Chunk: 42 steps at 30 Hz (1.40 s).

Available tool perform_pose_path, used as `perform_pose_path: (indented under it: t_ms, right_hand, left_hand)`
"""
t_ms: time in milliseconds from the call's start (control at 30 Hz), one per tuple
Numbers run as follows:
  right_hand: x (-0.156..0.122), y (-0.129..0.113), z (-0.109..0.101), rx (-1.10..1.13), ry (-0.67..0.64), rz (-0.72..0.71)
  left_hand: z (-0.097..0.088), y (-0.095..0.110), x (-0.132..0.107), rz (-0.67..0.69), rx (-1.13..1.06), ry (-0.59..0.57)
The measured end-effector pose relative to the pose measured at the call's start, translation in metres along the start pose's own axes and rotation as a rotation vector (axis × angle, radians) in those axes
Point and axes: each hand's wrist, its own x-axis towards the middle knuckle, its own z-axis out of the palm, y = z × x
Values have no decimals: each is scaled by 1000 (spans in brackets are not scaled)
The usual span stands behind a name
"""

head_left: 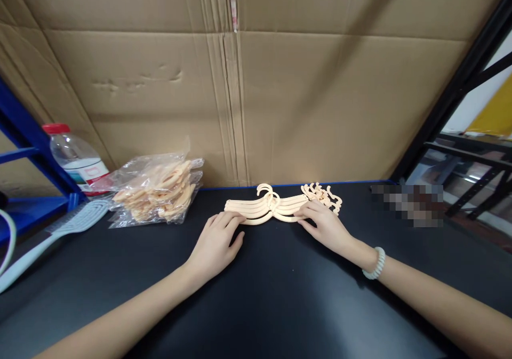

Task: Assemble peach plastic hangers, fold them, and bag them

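A small stack of cream plastic hangers (269, 207) lies on the black table (280, 295), hooks pointing to the far side. My left hand (218, 244) rests flat with its fingertips on the stack's left end. My right hand (326, 224) lies flat with its fingertips on the right end, fingers stretched out. A second little heap of the same hangers (325, 194) sits just behind my right hand. A white bead bracelet (376, 264) circles my right wrist.
A clear plastic bag of more cream hangers (158, 189) lies at the left. Behind it stands a water bottle with a red cap (76, 159). A pale blue hairbrush (60, 228) lies at the far left by a blue shelf frame (24, 135). A cardboard wall (256, 81) backs the table; a black rack (472, 151) stands right.
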Motion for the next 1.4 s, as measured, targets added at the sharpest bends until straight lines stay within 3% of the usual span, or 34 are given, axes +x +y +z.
perform_pose_path:
  t_ms: [167, 300, 533, 733, 900, 1067, 1233, 1400]
  right_hand:
    - [0, 3, 1, 67, 11, -10]
    - [3, 10, -11, 74, 54, 3]
    - [2, 56, -55, -91, 209, 278]
    - [-7, 92, -71, -234, 60, 358]
    - [-11, 99, -74, -247, -6, 568]
    - [-12, 96, -63, -237, -38, 775]
    - [-13, 100, -57, -187, 39, 859]
    - [-16, 106, -66, -17, 91, 901]
  left_hand:
    - [2, -3, 0, 3, -9, -8]
    - [2, -4, 2, 4, -36, -7]
    - [3, -6, 2, 13, -50, -3]
    - [3, -6, 2, -2, -47, -7]
    - [2, -7, 0, -6, -38, -14]
    - [3, -7, 1, -20, -41, -15]
    - [5, -9, 2, -35, -83, 0]
    - [6, -10, 2, -10, -141, 15]
